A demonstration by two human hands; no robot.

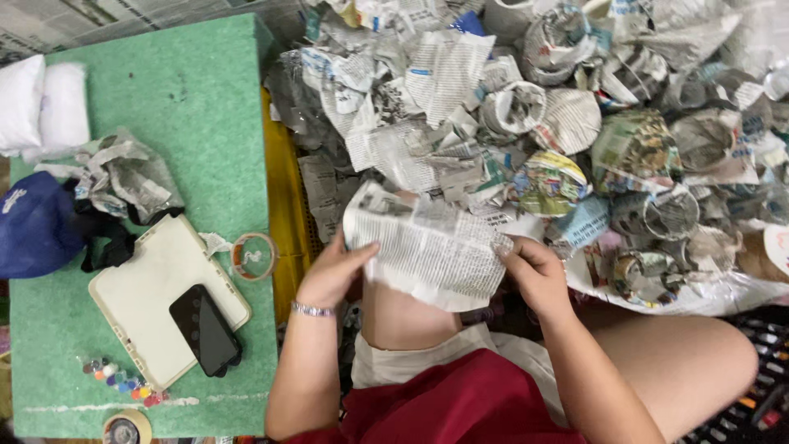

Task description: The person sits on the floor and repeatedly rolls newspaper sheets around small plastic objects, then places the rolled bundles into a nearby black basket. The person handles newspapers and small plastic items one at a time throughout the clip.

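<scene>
A crumpled sheet of newspaper (427, 247) is stretched between both my hands above my lap. My left hand (333, 271), with a thin bracelet on the wrist, grips the sheet's left edge. My right hand (534, 271) pinches its right edge. Just beyond the sheet lies a big heap of crumpled newspaper and paper-wrapped round items (575, 123), filling the upper right.
To the left stands a green-topped table (181, 90) carrying a white flat case (140, 288) with a black phone (205, 329) on it, a tape roll (253, 256), small coloured beads (123, 382), a blue cap (33, 226), white packages (41, 103) and a crumpled paper wad (127, 177).
</scene>
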